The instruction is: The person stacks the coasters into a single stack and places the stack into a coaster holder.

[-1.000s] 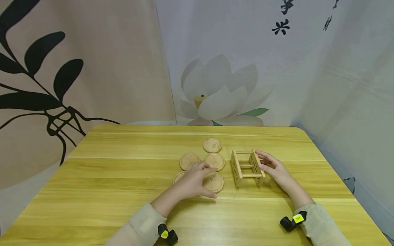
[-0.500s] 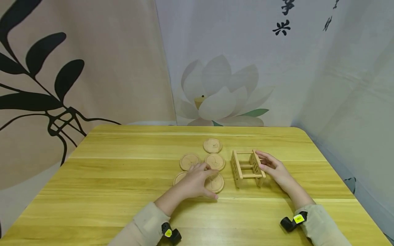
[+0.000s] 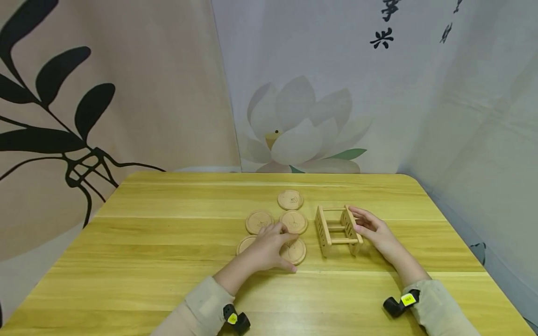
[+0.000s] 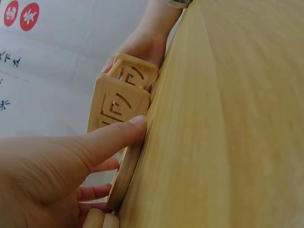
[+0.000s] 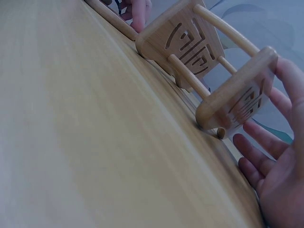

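Note:
My left hand (image 3: 269,247) reaches over a round wooden coaster (image 3: 296,252); its fingers and thumb sit at opposite sides of the rim. In the left wrist view, the thumb tip touches that coaster (image 4: 127,173) at the edge, close to the tabletop. My right hand (image 3: 376,233) holds the right end panel of a small wooden coaster rack (image 3: 329,228), which stands upright with nothing between its panels. Slots are cut through the panels, seen in the right wrist view on the rack (image 5: 190,45). Part of the gripped coaster is hidden under the left hand.
Several more coasters lie flat: one at the back (image 3: 290,199), others behind the left hand, and one partly covered by it. All rest on a wooden table (image 3: 168,261). Printed cloth (image 3: 302,121) hangs behind the table's far edge.
My left hand has shifted very slightly to the right over the same coaster. The right hand and the rack have stayed in place.

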`<action>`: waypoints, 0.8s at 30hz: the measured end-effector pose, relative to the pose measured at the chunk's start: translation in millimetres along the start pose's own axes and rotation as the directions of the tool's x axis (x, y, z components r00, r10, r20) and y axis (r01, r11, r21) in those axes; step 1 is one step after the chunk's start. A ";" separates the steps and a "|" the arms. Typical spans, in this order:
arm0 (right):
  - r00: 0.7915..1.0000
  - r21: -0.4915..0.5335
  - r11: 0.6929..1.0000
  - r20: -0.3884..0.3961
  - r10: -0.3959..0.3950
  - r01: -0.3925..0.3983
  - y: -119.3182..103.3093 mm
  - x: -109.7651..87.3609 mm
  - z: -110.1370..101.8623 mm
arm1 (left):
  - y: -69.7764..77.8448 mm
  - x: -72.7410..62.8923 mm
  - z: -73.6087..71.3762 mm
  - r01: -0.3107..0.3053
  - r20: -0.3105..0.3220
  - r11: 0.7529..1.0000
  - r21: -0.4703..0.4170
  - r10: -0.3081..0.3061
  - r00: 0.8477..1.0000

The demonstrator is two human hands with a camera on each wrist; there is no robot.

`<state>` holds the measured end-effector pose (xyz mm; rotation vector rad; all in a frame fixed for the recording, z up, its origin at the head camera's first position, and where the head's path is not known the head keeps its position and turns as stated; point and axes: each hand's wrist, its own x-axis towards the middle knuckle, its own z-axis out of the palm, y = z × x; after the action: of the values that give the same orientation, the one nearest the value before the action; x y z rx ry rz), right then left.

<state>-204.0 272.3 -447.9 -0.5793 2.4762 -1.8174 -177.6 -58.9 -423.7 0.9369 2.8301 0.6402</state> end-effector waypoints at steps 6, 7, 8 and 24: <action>1.000 -0.011 1.000 0.002 -0.004 0.005 0.1 1.4 -0.6 | -0.8 0.6 -0.1 0.011 0.010 1.000 -0.008 -0.011 1.000; 1.000 -0.011 1.000 0.003 -0.005 0.005 0.4 1.6 -0.8 | -0.8 0.7 -0.2 0.012 0.013 1.000 -0.009 -0.012 1.000; 1.000 -0.012 1.000 0.002 -0.006 0.006 0.8 1.8 -1.0 | -0.9 0.8 -0.2 0.012 0.013 1.000 -0.010 -0.012 1.000; 1.000 -0.010 1.000 -0.002 0.011 -0.011 6.8 1.4 -2.1 | 0.4 -0.3 -1.1 -0.009 -0.038 0.998 -0.056 0.006 0.999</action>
<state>-207.7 275.5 -453.1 -0.5627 2.4868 -1.8032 -177.4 -59.2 -422.6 0.9365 2.8259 0.7421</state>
